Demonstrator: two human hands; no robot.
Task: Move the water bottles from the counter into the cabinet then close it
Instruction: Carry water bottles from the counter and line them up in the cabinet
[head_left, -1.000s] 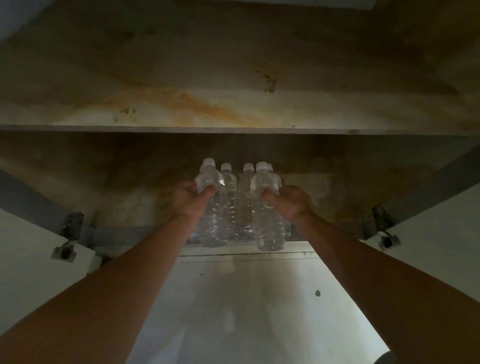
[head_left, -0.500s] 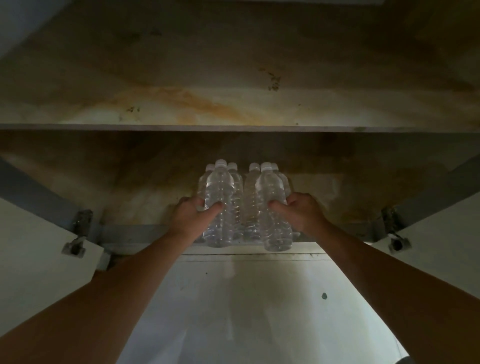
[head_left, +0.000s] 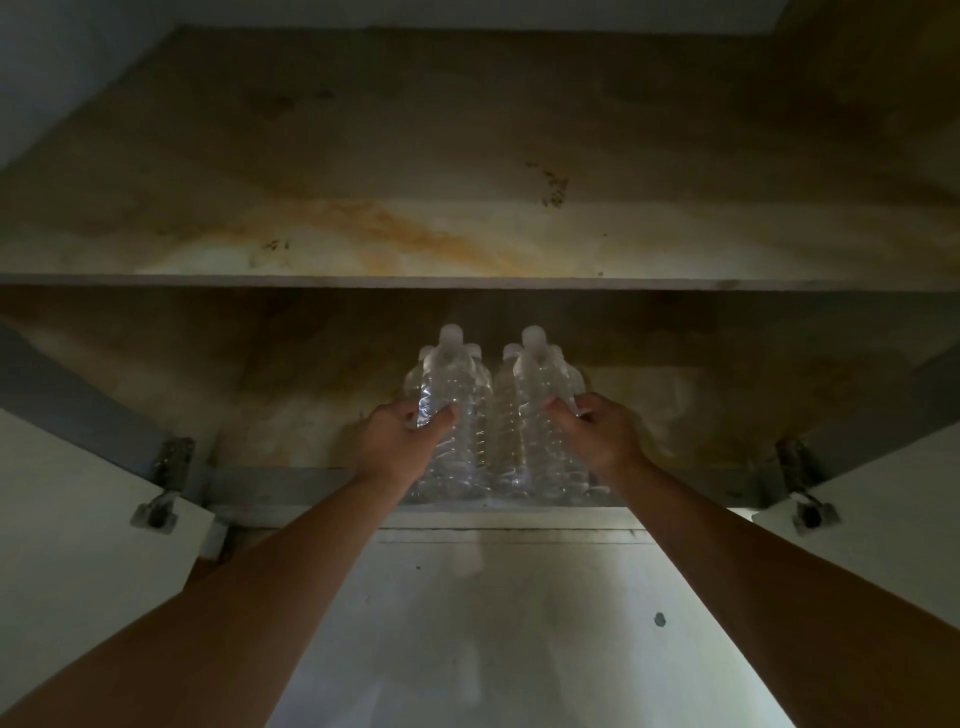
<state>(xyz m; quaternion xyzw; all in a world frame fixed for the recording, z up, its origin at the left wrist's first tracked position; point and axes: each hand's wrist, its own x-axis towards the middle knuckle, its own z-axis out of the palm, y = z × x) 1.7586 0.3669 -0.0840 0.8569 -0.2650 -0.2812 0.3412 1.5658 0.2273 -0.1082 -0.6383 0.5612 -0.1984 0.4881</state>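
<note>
Bottles (head_left: 503, 415) stand on the cabinet shelf (head_left: 291, 482), left grip (head_left: 396, 437) and right grip (head_left: 602, 432) each holding one.

Dim light; white wall (head_left: 519, 649), one dark spot (head_left: 660, 619).

Both bare forearms stretch up and forward, the left entering from 7 o'clock and the right from 5 o'clock, converging toward 12. The left hand (head_left: 397, 441) curls round the front-left water bottle (head_left: 452, 374), thumb across its front. The right hand (head_left: 605, 439) grips the front-right water bottle (head_left: 540, 379), with its fingers (head_left: 558, 410) curled against the side. Both wrists are straight.
</note>
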